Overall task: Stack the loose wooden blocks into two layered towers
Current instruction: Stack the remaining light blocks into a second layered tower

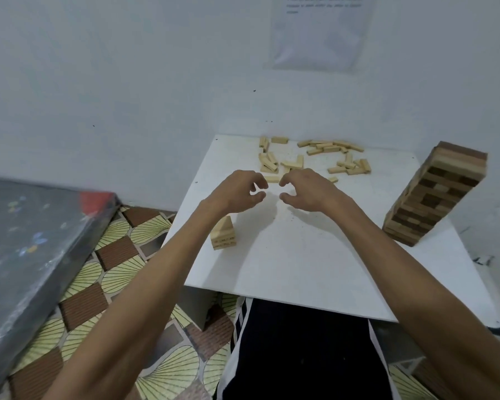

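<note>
At the 9 o'clock side of the white desk (300,269) stands a short stack (224,235) of pale wooden blocks, a few layers high, upright, its top partly hidden by the forearm passing over it. Just past it, toward 12 o'clock, the left hand (237,192) hovers above the desk; its grip is half open, fingers curved and thumb apart from them, with nothing in it. Between the two sets of fingertips and a little beyond lies a single block (272,179), flat, its long axis running from 9 to 3 o'clock; whether either hand touches it cannot be told. The right hand (308,193) mirrors the left, its grip likewise half open and empty, fingertips turned toward the other hand and close to it without meeting. At the desk's 12 o'clock edge, near the wall, the loose blocks (325,146) lie scattered, pale, slim and rectangular, mostly flat, their long axes pointing every way and some resting across others. At 3 o'clock rises the tall tower (436,197), built of mixed dark and light wood in many layers whose blocks alternate in direction; its long axis is vertical, though in this wide view it leans toward 1 o'clock.
</note>
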`<state>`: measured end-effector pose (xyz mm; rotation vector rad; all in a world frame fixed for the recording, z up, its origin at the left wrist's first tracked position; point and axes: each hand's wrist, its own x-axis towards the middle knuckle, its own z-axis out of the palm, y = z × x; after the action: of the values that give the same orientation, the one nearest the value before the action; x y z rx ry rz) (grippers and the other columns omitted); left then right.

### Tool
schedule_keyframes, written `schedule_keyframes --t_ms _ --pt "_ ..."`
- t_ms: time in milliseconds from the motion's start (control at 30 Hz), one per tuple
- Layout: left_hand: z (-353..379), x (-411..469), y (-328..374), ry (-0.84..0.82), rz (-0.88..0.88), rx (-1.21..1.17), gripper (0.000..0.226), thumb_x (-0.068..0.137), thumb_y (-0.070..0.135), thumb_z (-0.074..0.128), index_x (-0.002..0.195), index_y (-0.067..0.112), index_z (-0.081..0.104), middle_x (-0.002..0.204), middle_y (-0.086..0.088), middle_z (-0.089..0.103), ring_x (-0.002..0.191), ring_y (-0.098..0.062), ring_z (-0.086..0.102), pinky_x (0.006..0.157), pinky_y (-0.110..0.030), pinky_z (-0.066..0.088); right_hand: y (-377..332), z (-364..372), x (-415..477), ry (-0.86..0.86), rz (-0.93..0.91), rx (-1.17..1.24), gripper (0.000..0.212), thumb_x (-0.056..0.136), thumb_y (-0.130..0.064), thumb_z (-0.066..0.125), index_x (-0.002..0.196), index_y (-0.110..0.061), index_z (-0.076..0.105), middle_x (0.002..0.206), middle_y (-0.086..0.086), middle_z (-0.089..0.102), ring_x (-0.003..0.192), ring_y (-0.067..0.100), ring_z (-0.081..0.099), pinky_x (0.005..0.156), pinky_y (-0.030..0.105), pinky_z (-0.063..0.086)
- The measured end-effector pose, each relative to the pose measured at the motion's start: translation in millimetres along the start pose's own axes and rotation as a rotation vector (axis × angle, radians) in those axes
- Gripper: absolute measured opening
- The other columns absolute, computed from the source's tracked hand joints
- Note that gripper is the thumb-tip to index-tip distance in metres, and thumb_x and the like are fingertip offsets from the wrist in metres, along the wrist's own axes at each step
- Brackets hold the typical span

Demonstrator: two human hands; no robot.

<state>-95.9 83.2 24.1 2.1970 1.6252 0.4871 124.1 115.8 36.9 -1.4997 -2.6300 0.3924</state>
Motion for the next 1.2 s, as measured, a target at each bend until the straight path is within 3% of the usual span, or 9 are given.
schedule_keyframes --t_ms 133,233,367,567,867,1067,1200 --pt "8 29 -5 -0.04 -0.011 0.073 0.027 0.097 0.023 0.063 0.123 0.016 0.067 0.124 0.001 0.067 0.106 -0.016 0.064 0.09 -0.03 0.05 12 8 19 -0.01 0.051 0.0 0.044 0.099 -0.038 0.06 0.139 -0.017 0.058 0.141 0.003 0.058 0.132 0.023 0.051 0.101 0.042 0.048" --pt "13 51 -11 -0.034 -0.029 0.099 0.03 0.095 0.012 0.063 0.125 0.013 0.065 0.126 -0.002 0.067 0.109 -0.022 0.064 0.093 -0.037 0.052 18 15 36 -0.002 0.088 -0.002 0.043 0.099 -0.034 0.059 0.137 -0.013 0.059 0.138 0.006 0.06 0.129 0.025 0.054 0.101 0.043 0.049" --pt "19 78 -19 -0.006 -0.053 0.12 0.034 0.091 0.01 0.066 0.125 0.012 0.064 0.126 -0.003 0.066 0.114 -0.025 0.061 0.094 -0.042 0.052 24 20 61 0.105 0.2 0.009 0.031 0.099 -0.028 0.059 0.12 -0.006 0.065 0.121 0.011 0.062 0.112 0.03 0.059 0.087 0.042 0.053" --pt "26 106 -25 -0.042 -0.08 0.077 0.039 0.089 0.014 0.071 0.127 0.01 0.062 0.121 -0.006 0.067 0.11 -0.025 0.063 0.093 -0.039 0.053 28 38 90 0.26 0.368 0.1 0.041 0.101 -0.041 0.06 0.113 -0.001 0.061 0.119 0.016 0.055 0.109 0.033 0.056 0.075 0.034 0.039" --pt "32 106 -38 -0.012 -0.096 0.031 0.036 0.088 0.016 0.073 0.122 0.013 0.065 0.105 -0.005 0.069 0.089 -0.02 0.062 0.078 -0.028 0.051 32 47 86 0.253 0.289 0.15 0.031 0.091 -0.015 0.07 0.118 -0.004 0.059 0.12 0.015 0.055 0.105 0.033 0.056 0.077 0.035 0.042" --pt "34 92 -36 0.012 -0.103 0.041 0.032 0.093 0.027 0.073 0.12 0.012 0.064 0.104 -0.003 0.068 0.091 -0.02 0.062 0.079 -0.033 0.054 31 52 66 0.243 0.347 0.122 0.053 0.092 -0.028 0.07 0.132 0.0 0.049 0.122 0.021 0.056 0.113 0.037 0.053 0.082 0.042 0.049" --pt "28 85 -27 0.005 -0.103 0.06 0.028 0.089 0.018 0.072 0.115 0.012 0.066 0.106 -0.003 0.069 0.095 -0.021 0.064 0.079 -0.031 0.053 30 37 65 0.166 0.344 0.135 0.041 0.089 -0.028 0.072 0.114 0.002 0.062 0.11 0.019 0.063 0.103 0.033 0.059 0.071 0.034 0.046"
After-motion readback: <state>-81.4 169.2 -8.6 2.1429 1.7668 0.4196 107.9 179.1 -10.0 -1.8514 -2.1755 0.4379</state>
